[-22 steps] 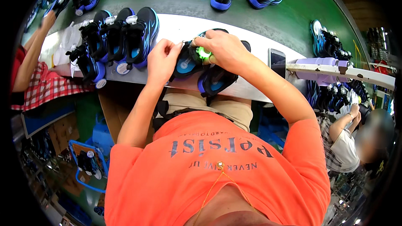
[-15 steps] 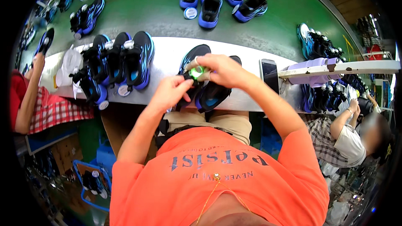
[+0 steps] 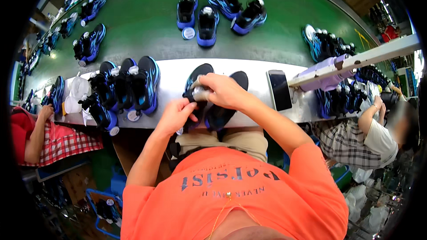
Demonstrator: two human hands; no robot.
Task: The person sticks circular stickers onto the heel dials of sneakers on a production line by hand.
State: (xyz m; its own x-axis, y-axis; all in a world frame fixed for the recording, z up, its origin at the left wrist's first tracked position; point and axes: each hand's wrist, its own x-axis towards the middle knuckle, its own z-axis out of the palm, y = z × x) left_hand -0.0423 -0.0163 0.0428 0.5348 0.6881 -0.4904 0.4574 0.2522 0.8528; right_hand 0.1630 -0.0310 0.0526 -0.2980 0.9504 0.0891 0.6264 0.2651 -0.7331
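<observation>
Shoe (image 3: pixel 203 70) in play here is black with blue and purple, sitting on the pale bench (image 3: pixel 171 86) right in front of the lap, toe pointing away. Right hand (image 3: pixel 222 91) has thumb and fingers closed around a pale knob (image 3: pixel 196 90) on it, mostly covering the thing. Left hand (image 3: pixel 177 114) is pinched on the black strap (image 3: pixel 188 94) just beside it. Matching shoe (image 3: pixel 219 119) sits immediately right, and a dark-screened phone (image 3: pixel 279 90) lies further over.
</observation>
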